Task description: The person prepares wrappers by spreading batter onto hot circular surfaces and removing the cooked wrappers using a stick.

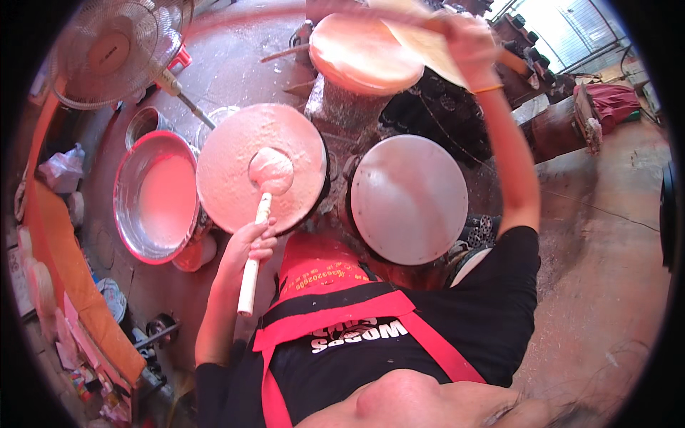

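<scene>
My left hand [258,240] is closed round a white rod-like handle [250,285]; its upper end meets a wet pale lump [271,171] on a batter-covered round griddle [228,157]. My right hand [472,50] is raised at the top, blurred, fingers wrapped round a long wooden implement [428,20], beside a pale thin sheet [432,57] over a stack of round flatbreads [364,57]. Below it sits a bare round griddle [407,200]. A red-rimmed basin [164,189] of pale batter stands left of the covered griddle.
A standing fan [110,50] is at the upper left, above a metal bucket [143,125]. An orange board [107,321] runs along the left with assorted items. Dark machinery and a cylinder with red cloth [610,103] are at the upper right. Concrete floor [592,271] shows at the right.
</scene>
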Motion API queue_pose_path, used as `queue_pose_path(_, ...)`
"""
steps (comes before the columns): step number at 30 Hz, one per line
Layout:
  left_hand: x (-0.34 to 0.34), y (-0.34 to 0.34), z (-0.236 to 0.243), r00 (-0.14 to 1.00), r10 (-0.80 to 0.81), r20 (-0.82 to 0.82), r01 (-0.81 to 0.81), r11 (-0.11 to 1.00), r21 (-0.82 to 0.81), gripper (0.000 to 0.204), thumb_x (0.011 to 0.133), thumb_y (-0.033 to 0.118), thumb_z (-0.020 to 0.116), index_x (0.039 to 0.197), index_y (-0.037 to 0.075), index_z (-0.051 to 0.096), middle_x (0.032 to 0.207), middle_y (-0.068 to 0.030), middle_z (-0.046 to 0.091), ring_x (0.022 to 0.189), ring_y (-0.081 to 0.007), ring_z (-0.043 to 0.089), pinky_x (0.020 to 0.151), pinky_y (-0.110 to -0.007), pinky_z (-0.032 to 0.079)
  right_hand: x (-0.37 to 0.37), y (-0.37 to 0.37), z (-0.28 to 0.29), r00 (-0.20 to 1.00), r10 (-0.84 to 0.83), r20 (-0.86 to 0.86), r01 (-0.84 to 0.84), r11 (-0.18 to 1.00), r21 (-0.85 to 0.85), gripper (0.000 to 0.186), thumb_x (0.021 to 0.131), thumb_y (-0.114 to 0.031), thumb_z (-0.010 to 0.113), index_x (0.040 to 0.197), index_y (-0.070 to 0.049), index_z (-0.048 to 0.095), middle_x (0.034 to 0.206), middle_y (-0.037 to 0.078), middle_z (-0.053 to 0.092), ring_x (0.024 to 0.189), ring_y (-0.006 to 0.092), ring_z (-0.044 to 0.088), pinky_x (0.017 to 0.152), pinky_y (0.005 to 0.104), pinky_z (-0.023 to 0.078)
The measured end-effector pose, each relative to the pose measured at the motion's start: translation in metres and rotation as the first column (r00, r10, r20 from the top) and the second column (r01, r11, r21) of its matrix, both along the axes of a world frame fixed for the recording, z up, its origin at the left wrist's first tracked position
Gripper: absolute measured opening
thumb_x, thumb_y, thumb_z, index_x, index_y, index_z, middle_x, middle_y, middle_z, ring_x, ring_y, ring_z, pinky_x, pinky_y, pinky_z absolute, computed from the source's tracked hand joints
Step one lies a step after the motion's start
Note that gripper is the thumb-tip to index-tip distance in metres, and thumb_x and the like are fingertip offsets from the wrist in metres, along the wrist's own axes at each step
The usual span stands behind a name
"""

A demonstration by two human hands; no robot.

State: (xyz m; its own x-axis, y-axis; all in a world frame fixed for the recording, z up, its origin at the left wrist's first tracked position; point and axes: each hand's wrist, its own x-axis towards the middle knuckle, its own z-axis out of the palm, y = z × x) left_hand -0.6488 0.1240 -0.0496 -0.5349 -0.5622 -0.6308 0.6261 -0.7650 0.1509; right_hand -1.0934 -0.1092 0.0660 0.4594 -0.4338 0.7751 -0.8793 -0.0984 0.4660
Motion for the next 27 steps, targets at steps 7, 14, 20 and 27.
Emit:
queue_pose_path(7, 0.036, -0.053, -0.010, 0.986, -0.042, 0.162, 0.061, 0.991, -0.117, 0.018, 0.094, 0.007, 0.046, 0.110, 0.001, 0.042, 0.073, -0.0009, 0.039, 0.051, -0.0031, 0.036, 0.039, -0.014, 0.029, 0.062, -0.071, -0.201, 0.980, -0.198, -0.016, 0.189, 0.906, 0.379, 0.007, 0.080, -0.017, 0.051, 0.081, -0.019, 0.058, 0.074, -0.001, 0.060, 0.048, 0.0184, 0.060, 0.040, 0.0339, 0.048)
queue_pose_path(14, 0.056, -0.101, -0.014, 0.954, -0.071, 0.291, 0.119, 0.981, -0.151, 0.015, 0.094, 0.007, 0.045, 0.108, 0.003, 0.041, 0.072, -0.0006, 0.038, 0.049, -0.0035, 0.035, 0.037, -0.015, 0.028, 0.059, -0.056, -0.258, 0.923, -0.311, 0.228, 0.160, 0.847, 0.508, 0.018, 0.081, -0.018, 0.056, 0.095, -0.018, 0.066, 0.085, 0.002, 0.061, 0.079, 0.0209, 0.062, 0.063, 0.0352, 0.052)
queue_pose_path(20, 0.032, -0.112, -0.007, 0.940, -0.169, 0.297, 0.228, 0.957, -0.176, 0.014, 0.094, 0.007, 0.046, 0.107, 0.003, 0.041, 0.070, 0.0000, 0.037, 0.048, -0.0036, 0.034, 0.036, -0.016, 0.028, 0.048, -0.002, -0.252, 0.901, -0.338, 0.271, 0.149, 0.830, 0.538, 0.022, 0.082, -0.021, 0.057, 0.103, -0.018, 0.063, 0.088, 0.004, 0.063, 0.079, 0.0216, 0.062, 0.067, 0.0359, 0.052)
queue_pose_path(27, -0.035, -0.076, 0.011, 0.825, -0.388, 0.412, 0.512, 0.821, -0.252, 0.013, 0.093, 0.010, 0.047, 0.104, 0.005, 0.041, 0.068, 0.0010, 0.037, 0.047, -0.0046, 0.033, 0.037, -0.018, 0.028, 0.063, 0.223, -0.180, 0.513, -0.360, 0.779, -0.424, 0.683, 0.595, 0.041, 0.090, -0.022, 0.053, 0.128, -0.012, 0.047, 0.109, 0.018, 0.060, 0.097, 0.0402, 0.057, 0.083, 0.0453, 0.046)
